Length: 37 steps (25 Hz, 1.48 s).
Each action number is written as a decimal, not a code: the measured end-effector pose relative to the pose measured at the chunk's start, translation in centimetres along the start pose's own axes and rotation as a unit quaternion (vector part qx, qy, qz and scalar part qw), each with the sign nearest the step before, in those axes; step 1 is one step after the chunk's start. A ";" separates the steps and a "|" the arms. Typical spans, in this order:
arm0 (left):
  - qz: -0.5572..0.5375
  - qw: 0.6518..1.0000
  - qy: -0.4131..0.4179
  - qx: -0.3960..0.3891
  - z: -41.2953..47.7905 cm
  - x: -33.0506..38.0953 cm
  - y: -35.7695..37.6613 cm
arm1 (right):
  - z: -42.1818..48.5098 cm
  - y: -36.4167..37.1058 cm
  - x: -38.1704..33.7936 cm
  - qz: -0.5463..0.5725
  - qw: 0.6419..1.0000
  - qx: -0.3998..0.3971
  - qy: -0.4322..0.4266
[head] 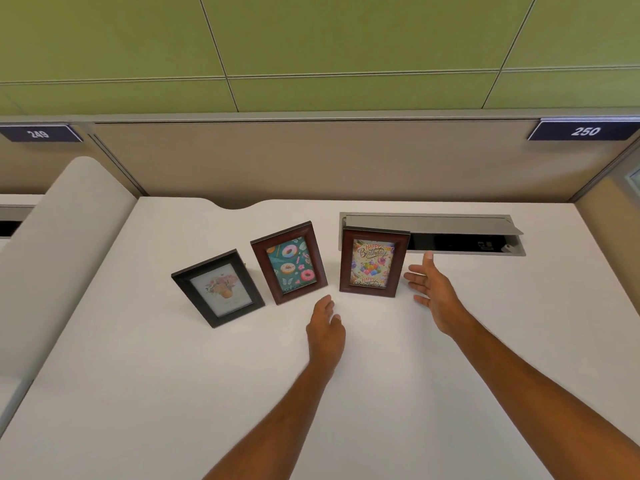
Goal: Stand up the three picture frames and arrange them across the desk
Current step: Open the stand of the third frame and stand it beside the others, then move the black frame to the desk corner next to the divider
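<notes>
Three picture frames stand upright in a row on the white desk (pixel 381 393). At the left is a black frame (pixel 218 288) with a flower picture. A brown frame (pixel 289 262) with doughnuts stands in the middle. On the right is a brown frame (pixel 373 261) with a birthday card. My left hand (pixel 325 327) hovers just in front of the gap between the two brown frames, holding nothing. Just right of the birthday frame is my right hand (pixel 431 289), fingers spread, not touching the frame.
An open cable hatch (pixel 460 233) with a raised metal lid lies in the desk behind the birthday frame. A beige partition (pixel 311 161) closes off the back, with plates numbered 249 and 250. A padded divider (pixel 62 244) runs along the left side.
</notes>
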<state>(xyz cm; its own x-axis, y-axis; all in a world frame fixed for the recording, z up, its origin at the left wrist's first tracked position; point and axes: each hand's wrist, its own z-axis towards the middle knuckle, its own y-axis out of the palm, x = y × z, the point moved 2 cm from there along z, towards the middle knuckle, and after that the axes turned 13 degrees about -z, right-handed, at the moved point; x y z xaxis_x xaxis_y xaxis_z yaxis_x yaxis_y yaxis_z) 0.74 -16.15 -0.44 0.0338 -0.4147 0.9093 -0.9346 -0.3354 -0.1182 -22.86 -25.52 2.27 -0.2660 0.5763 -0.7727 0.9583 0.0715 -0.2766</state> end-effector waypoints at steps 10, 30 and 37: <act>0.023 0.999 0.032 0.005 -3.7 0.2 -4.5 | -6.2 1.8 3.6 -0.030 0.999 0.014 0.031; -0.144 0.982 -0.044 0.112 -5.2 -0.7 -21.8 | -13.5 22.0 -3.4 -0.071 0.985 -0.148 -0.054; -0.153 0.974 -0.038 0.163 0.7 3.7 -28.8 | -12.9 28.4 -6.2 -0.041 0.990 -0.109 -0.075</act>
<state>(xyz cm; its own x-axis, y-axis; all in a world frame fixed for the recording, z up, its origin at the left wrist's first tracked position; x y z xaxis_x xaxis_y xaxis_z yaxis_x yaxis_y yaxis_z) 28.03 -8.61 6.10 0.3304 -0.3097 0.8916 -0.7148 -0.6990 0.0221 7.30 -16.55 6.59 -0.3402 0.4352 -0.8336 0.9285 0.2957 -0.2246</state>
